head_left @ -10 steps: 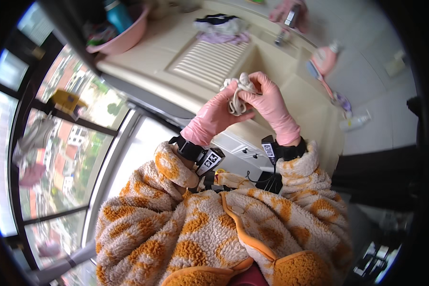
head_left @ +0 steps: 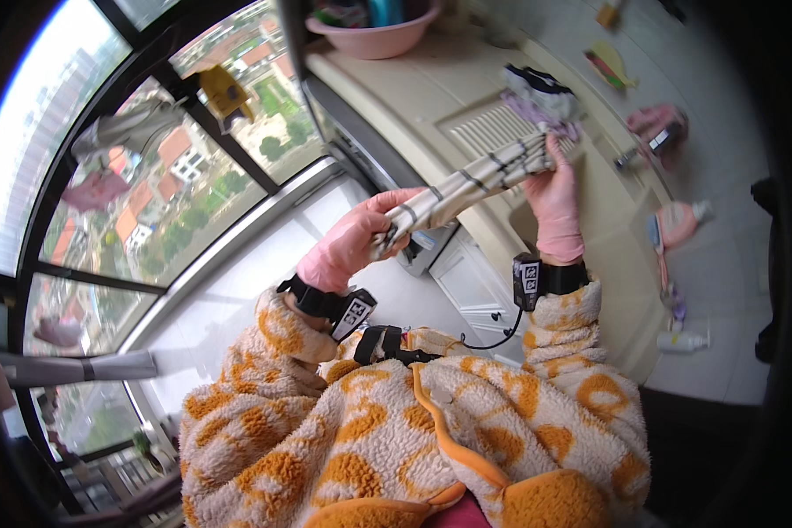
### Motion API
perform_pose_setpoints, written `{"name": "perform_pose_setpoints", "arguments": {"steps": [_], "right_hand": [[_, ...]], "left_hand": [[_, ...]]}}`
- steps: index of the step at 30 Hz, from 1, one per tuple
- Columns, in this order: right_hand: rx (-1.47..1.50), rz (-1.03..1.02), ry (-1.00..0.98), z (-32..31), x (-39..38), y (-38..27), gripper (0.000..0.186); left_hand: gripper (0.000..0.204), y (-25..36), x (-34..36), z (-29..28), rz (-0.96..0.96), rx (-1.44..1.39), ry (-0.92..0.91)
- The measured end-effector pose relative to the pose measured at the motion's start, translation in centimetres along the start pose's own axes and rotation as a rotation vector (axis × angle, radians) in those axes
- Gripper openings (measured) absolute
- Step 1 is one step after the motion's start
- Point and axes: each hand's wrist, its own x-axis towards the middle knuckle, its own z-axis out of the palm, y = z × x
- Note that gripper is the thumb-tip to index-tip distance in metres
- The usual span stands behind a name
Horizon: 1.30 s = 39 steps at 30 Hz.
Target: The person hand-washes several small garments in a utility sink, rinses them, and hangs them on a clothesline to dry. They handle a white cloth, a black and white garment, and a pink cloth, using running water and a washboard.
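Observation:
Pulled out long between my two pink-gloved hands is a cream striped cloth [head_left: 466, 187] with dark bands across it; I cannot tell what garment it is. My left hand [head_left: 350, 239] is closed round its lower left end. The upper right end sits in the grip of my right hand [head_left: 556, 204], fingers pinched on it. The cloth slants up to the right in front of the counter edge, with the ribbed washboard [head_left: 480, 132] beyond it. Some folded dark, white and lilac laundry [head_left: 541, 92] lies behind my right hand, beside the washboard.
A pink tub [head_left: 374, 40] with a blue item stands on the far counter. At right are the sink [head_left: 609, 211], a tap [head_left: 627, 159], a pink bottle [head_left: 679, 223] and a white bottle [head_left: 683, 341]. Clothes hang by the window [head_left: 185, 167] at left.
The cloth was bunched between my hands and is now drawn out straight. My hands have moved apart, left hand leftward, right hand rightward. The view has turned toward the window.

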Motion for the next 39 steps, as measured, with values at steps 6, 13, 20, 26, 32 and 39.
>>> {"name": "perform_pose_setpoints", "arguments": {"steps": [6,13,20,26,32,39], "right_hand": [[-0.361,0.008,-0.060,8.6,6.0,11.6,0.019],[-0.630,0.264,-0.439,18.9,6.5,30.4,0.028],[-0.633,0.424,-0.590,27.2,8.2,37.9,0.021],[-0.880,0.545,-0.884,32.8,9.3,42.2,0.021],[-0.823,0.070,-1.115,34.6,22.0,45.6,0.044],[-1.429,-0.704,-0.664,35.1,39.4,52.5,0.060]], "left_hand": [[0.059,2.1,-10.7,-8.2,0.100,-0.163,0.128],[0.056,6.1,-18.7,-18.7,0.321,-0.324,0.337],[0.069,11.6,-20.4,-28.0,0.128,0.184,0.562],[0.085,16.5,-13.1,-31.3,0.370,0.691,0.614],[0.019,24.6,-8.9,-34.0,0.316,0.186,0.644],[0.032,30.5,-9.0,-35.8,0.526,0.144,0.698]]}}
